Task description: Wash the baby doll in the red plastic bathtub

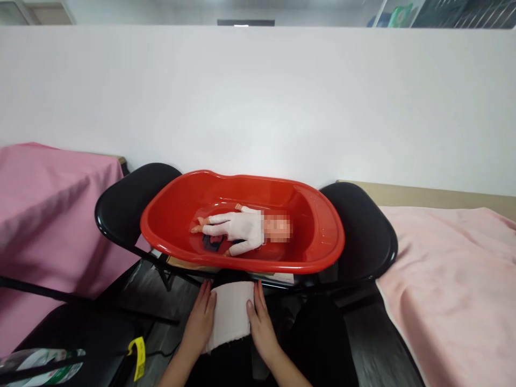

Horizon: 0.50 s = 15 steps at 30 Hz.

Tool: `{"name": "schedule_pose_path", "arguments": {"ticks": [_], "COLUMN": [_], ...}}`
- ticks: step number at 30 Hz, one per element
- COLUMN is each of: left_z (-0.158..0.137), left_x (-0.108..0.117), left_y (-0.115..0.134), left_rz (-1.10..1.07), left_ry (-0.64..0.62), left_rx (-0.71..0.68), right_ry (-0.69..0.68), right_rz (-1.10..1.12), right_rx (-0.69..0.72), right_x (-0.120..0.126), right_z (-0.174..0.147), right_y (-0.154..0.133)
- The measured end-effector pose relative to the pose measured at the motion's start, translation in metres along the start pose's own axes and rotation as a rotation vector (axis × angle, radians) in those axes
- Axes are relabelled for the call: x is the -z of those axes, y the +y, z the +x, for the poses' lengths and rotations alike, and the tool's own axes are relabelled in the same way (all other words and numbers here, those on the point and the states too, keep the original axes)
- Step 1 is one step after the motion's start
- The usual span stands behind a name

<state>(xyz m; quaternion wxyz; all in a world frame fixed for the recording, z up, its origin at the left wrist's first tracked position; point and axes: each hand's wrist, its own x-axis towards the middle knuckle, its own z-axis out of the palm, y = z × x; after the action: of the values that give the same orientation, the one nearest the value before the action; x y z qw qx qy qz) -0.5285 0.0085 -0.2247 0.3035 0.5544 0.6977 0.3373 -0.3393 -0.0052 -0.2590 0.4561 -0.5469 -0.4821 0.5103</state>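
Note:
A folded white cloth lies over my dark-clothed thigh, its near edge slightly frayed. My left hand holds the cloth's left edge, with the thumb along its side. On the opposite edge, my right hand has its thumb on top and the other fingers pressed along the side. Just beyond my hands is a red plastic baby tub. Inside it a doll with a white cloth body lies on its back, head to the right and feet to the left. Under the doll's legs, a dark printed patch partly shows.
The tub rests across two black folding chairs. A pink cloth covers a surface at left, a paler pink cloth one at right. A white partition stands behind. A plastic bottle and yellow tag are lower left.

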Motion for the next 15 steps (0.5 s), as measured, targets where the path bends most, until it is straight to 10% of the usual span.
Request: {"name": "schedule_pose_path", "arguments": {"ticks": [7, 15], "left_z": [-0.014, -0.014], "left_x": [-0.022, -0.006], "left_y": [0.019, -0.009], "left_rz": [0.431, -0.070], "left_ry": [-0.110, -0.054], "left_rx": [-0.629, -0.161], "right_ry": [-0.152, -0.030], "right_rz": [-0.274, -0.015], "right_rx": [0.438, 0.176], "right_x": [-0.026, -0.023], "right_z": [-0.007, 0.008], "right_y": [-0.049, 0.009]}}
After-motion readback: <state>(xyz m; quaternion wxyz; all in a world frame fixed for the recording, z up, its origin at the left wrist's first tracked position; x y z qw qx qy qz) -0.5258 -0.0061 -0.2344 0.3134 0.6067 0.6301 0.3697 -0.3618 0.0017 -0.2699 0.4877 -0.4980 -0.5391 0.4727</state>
